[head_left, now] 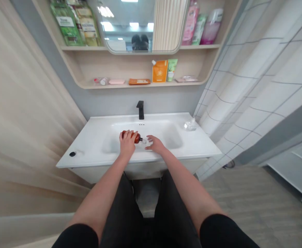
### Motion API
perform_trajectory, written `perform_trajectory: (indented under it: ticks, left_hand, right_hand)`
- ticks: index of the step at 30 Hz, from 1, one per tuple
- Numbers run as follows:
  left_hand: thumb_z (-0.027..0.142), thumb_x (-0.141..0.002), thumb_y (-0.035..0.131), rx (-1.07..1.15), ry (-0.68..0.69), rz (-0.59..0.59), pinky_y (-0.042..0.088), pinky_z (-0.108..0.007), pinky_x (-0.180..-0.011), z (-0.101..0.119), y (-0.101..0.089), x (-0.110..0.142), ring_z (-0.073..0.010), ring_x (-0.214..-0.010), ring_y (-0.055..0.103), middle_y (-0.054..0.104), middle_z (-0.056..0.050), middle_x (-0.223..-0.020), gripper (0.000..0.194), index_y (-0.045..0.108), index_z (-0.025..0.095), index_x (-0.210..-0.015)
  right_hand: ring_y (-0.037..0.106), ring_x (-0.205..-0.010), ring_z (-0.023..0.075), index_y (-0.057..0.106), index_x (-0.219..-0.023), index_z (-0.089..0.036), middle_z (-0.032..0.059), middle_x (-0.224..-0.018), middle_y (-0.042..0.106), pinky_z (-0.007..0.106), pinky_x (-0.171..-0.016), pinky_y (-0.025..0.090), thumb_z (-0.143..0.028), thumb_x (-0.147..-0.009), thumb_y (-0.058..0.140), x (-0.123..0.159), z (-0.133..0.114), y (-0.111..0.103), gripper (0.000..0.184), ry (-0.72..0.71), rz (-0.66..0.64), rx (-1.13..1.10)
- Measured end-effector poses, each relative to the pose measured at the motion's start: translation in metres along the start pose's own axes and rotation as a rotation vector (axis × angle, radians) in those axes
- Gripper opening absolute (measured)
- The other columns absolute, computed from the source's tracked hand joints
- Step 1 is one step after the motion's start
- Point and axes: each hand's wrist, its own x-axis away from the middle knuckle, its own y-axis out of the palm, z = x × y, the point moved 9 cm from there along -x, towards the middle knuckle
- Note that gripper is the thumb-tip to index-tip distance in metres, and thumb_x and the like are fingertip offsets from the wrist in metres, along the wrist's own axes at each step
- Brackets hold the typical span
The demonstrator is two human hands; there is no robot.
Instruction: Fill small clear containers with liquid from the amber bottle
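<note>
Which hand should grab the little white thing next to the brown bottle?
Probably the right hand: it is open, empty and right beside the small white piece. The left hand is wrapped around the amber bottle, so it is busy.

Amber bottle [136, 138], nearly horizontal, dark-capped

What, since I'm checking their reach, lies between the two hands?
In the head view, the black neck of a glossy brown bottle and a small white piece lie there.
</note>
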Motion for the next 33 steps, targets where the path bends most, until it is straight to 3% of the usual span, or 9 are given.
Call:
perform_trajectory:
  ticks: [33]
  left_hand:
    - [0.007, -0.093, 0.05, -0.004, 0.01, 0.019, 0.017, -0.068, -0.136, 0.0031, -0.0048, 0.0018, -0.0362, -0.161, 0.044, 0.062, -0.013, -0.163, 0.072, 0.061, 0.031, -0.16]
  right_hand:
    - [0.074, -0.109, 0.0268, 0.069, -0.143, -0.026, 0.0081, -0.125, 0.076, 0.041, -0.1, 0.059, -0.026, -0.057, 0.106, -0.0011, 0.0021, 0.0005, 0.093, -0.007, 0.013, 0.003]
